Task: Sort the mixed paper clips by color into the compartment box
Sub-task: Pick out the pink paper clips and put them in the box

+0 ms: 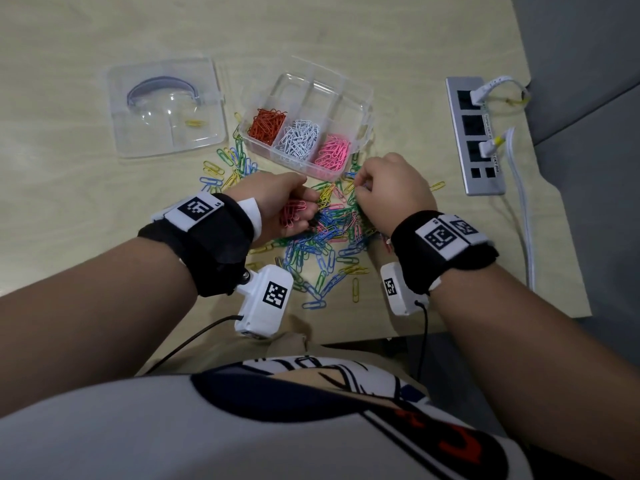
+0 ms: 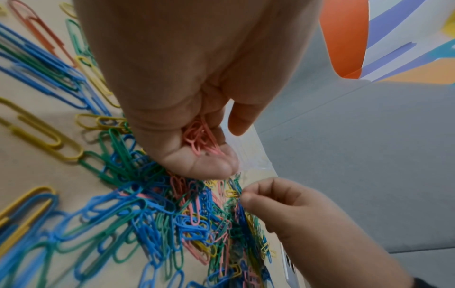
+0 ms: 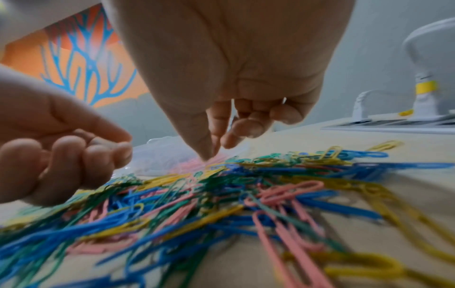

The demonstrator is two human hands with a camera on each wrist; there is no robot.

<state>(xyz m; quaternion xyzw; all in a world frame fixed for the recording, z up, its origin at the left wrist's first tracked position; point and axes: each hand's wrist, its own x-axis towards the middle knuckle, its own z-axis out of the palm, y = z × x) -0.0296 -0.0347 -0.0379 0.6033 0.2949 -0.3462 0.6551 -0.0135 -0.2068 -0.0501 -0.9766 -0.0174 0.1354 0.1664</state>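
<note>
Pale wood desk (image 1: 104, 26) fills the head view, its right edge dropping off just past a silver power strip (image 1: 474, 133). Far of centre sits the compartment box (image 1: 360, 95), with orange, white and pink clips in its near row and its far cells apparently bare; its clear lid (image 1: 166, 105) lies to the left. A mixed pile of paper clips (image 1: 322, 237) spreads just near the box. The left hand (image 1: 277, 202) cups a bunch of pink clips (image 1: 292, 211); the right hand (image 1: 394, 192) curls over the pile's far side.

From the left wrist, that grip is clamped loosely round the pink clips, fingers half open.

From the right wrist, thumb and forefinger come together at the pile, but what they pinch I cannot tell.

Risks, as I judge them: tangled clips dragging another colour along, and the loose bunch spilling. Room is tight between the hands and the box's near wall, freer on the left.
</note>
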